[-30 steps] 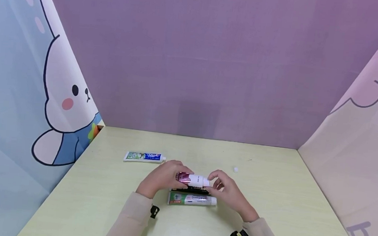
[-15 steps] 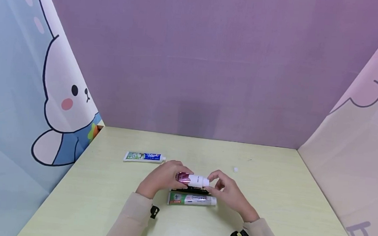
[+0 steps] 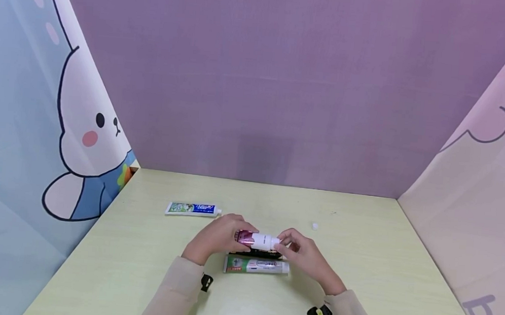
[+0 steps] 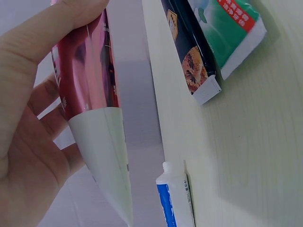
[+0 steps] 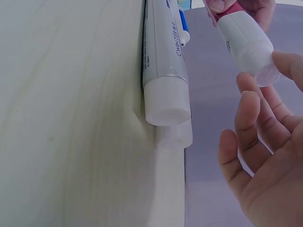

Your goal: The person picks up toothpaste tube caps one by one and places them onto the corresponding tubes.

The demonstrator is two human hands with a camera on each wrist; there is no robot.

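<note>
My left hand (image 3: 219, 236) grips a toothpaste tube (image 3: 260, 240), dark red at the tail and white toward the cap, held level above the table. Thumb and fingers of my right hand (image 3: 307, 256) pinch its white cap (image 5: 266, 73) at the right end. The left wrist view shows the tube's flat white crimp (image 4: 102, 146) pointing down in the picture. Under the held tube lies a black toothpaste tube (image 4: 187, 47), partly hidden in the head view. Nearer me is a green and white toothpaste tube (image 3: 256, 266), capped.
A blue and green toothpaste tube (image 3: 192, 210) lies farther back on the left, its narrow nozzle bare. A small white cap (image 3: 315, 226) sits on the table beyond my right hand. A purple cloth (image 3: 263, 79) hangs behind the pale wooden table (image 3: 135, 287).
My right fingers have shifted slightly and closed farther over the cap of the red and white tube. The left hand and the tube hold still.
</note>
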